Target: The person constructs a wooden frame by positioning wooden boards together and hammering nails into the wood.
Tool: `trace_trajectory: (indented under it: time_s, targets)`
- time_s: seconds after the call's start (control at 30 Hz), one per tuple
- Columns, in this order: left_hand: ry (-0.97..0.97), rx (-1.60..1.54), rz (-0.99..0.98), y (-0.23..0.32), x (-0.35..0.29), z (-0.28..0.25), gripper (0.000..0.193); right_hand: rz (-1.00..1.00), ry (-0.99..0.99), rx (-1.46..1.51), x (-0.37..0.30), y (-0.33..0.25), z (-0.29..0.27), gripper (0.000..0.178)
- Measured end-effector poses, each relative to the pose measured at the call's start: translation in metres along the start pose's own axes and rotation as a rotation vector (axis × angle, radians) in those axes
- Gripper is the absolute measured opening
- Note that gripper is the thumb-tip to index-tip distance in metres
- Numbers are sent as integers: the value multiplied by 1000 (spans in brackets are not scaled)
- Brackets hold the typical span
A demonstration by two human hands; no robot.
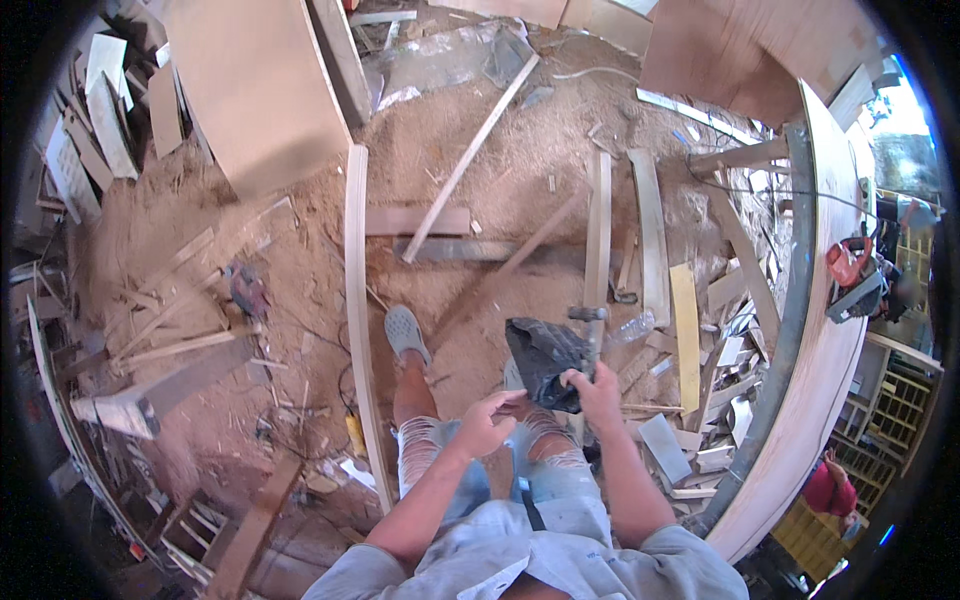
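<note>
My right hand [600,396] is closed round the handle of a hammer [587,314], its metal head pointing away from me. The thumb of that hand also presses on the edge of a crumpled black plastic bag [545,350], which hangs in front of my right knee. My left hand [488,424] is beside the bag's near edge, fingers drawn together and pointing at it. Whether anything small is between those fingers is too fine to make out. The bag's contents are hidden.
A long wooden batten [357,300] stretches beside my left leg. Upright boards [597,220] rise past the bag. Sawdust and offcuts [700,455] cover the ground. A workbench [790,400] with a red power tool [848,262] stands right, and a person in red [832,488] is beyond it.
</note>
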State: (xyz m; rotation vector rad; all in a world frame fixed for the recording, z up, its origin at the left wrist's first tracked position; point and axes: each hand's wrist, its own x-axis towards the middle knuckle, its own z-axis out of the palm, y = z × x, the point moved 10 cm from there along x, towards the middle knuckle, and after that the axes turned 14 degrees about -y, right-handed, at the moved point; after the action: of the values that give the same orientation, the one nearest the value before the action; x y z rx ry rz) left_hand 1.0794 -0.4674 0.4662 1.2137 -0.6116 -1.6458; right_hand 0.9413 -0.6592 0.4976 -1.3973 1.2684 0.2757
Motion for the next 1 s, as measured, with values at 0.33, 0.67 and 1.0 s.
trace_trajectory:
  time_s: [0.33,0.67,1.0]
  targets:
    - [334,218,-408,-53,-26,-286,34,-212,284,322,68,-142,-33,14]
    - [269,553,-545,-72,97,-389,36,-357,344,365,301,-199,-54,26]
    - [278,663,-663,-127,254,-449,38,-205,387,-67,510,-106,-75,45]
